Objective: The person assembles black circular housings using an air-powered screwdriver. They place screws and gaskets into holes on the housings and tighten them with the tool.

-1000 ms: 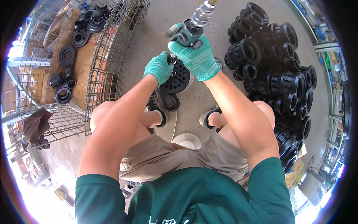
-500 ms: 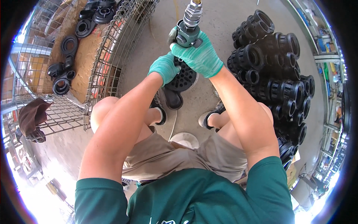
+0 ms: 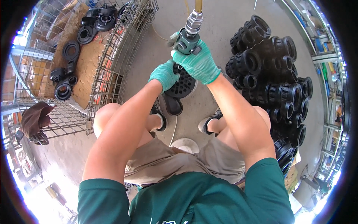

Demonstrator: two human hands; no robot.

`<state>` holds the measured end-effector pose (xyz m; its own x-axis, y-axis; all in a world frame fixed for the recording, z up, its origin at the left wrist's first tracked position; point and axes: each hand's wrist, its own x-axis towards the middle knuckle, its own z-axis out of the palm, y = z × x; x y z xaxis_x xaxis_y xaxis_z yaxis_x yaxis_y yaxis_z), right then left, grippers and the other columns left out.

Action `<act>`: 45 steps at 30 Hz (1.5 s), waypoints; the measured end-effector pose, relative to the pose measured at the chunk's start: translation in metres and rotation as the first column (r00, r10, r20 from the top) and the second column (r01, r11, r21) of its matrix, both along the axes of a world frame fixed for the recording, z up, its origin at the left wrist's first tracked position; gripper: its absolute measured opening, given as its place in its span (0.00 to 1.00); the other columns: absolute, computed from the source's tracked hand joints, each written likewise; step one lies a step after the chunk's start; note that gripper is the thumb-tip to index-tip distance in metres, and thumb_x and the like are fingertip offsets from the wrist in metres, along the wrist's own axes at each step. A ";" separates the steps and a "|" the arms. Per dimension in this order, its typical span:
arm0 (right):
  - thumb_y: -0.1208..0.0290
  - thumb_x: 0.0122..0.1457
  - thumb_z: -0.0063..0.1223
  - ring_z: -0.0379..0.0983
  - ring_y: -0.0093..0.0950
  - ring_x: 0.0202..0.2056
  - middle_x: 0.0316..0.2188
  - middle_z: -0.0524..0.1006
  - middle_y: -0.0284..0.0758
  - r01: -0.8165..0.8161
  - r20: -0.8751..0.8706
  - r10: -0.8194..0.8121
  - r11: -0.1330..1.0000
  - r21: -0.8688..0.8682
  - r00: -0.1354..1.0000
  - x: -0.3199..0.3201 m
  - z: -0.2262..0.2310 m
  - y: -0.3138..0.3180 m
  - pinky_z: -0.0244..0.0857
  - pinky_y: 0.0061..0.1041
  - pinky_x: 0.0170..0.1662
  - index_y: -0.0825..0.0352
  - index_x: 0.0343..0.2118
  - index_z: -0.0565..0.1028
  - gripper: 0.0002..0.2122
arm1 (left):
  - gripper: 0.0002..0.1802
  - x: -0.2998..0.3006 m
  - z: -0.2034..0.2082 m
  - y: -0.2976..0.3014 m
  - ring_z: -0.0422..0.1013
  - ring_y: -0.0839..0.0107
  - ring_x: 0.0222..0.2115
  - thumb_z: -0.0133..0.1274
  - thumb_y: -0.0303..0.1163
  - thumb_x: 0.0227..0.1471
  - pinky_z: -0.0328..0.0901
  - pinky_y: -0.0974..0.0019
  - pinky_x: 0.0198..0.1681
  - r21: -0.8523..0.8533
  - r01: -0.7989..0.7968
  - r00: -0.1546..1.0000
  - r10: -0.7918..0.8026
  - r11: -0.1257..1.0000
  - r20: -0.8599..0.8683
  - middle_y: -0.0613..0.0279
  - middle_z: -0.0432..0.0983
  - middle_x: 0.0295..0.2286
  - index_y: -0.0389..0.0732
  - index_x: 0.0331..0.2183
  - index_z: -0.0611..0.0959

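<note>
My right hand (image 3: pixel 198 62), in a green knit glove, is closed round the body of a dark grey-green air tool (image 3: pixel 186 42). A silver fitting (image 3: pixel 194 22) and a yellowish hose (image 3: pixel 198 5) come off the tool's top. Beneath the tool lies a round black part full of holes (image 3: pixel 183 85). My left hand (image 3: pixel 165 75), gloved alike, has its fingers curled in at this part's left edge, just below the right hand. What those fingers grip is hidden. A smooth black rounded piece (image 3: pixel 173 106) sticks out from the part toward me.
On the right, many black ribbed pipe fittings (image 3: pixel 285 91) are piled up. A wire mesh cage (image 3: pixel 117 56) stands at left, with black ring-shaped parts (image 3: pixel 71 50) on cardboard inside. A brown cloth (image 3: pixel 36 118) hangs on its near corner. Between my feet is a white round disc (image 3: pixel 185 145).
The whole view has shifted slightly, so most things sit a little lower in it. Both hands keep their hold, and the tool stays over the round black part.
</note>
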<state>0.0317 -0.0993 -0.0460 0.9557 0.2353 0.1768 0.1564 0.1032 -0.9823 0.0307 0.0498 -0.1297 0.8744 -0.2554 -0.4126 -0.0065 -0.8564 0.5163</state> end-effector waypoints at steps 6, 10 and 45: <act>0.76 0.53 0.62 0.73 0.17 0.39 0.37 0.79 0.27 0.029 -0.011 -0.029 0.999 0.046 1.000 0.002 -0.013 0.003 0.69 0.23 0.48 0.64 0.48 0.74 0.18 | 0.11 0.019 0.037 0.020 0.66 0.78 0.26 0.53 0.30 0.56 0.66 0.70 0.33 -0.768 -0.442 0.763 0.645 0.464 -0.049 0.68 0.76 0.28 0.38 0.41 0.83; 0.75 0.53 0.62 0.70 0.16 0.36 0.35 0.78 0.26 0.077 -0.009 -0.077 0.997 0.000 0.997 0.003 -0.008 0.008 0.68 0.22 0.46 0.65 0.47 0.74 0.17 | 0.17 -0.003 0.118 0.036 0.62 0.83 0.27 0.55 0.38 0.60 0.61 0.76 0.31 -0.888 -0.287 0.865 0.496 0.360 -0.078 0.72 0.73 0.29 0.40 0.47 0.81; 0.73 0.53 0.64 0.73 0.20 0.37 0.36 0.80 0.29 0.010 -0.009 -0.012 0.992 -0.129 1.000 0.006 0.000 0.006 0.69 0.25 0.48 0.63 0.47 0.76 0.17 | 0.38 -0.039 0.044 0.004 0.78 0.51 0.37 0.65 0.47 0.48 0.72 0.52 0.39 0.308 0.263 0.960 -0.280 0.914 0.012 0.53 0.82 0.35 0.43 0.56 0.70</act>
<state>0.0373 -0.0930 -0.0462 0.9599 0.2450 0.1363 0.1470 -0.0258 -0.9888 -0.0081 0.0537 -0.0852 0.8122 -0.3578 -0.4609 -0.2815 -0.9322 0.2276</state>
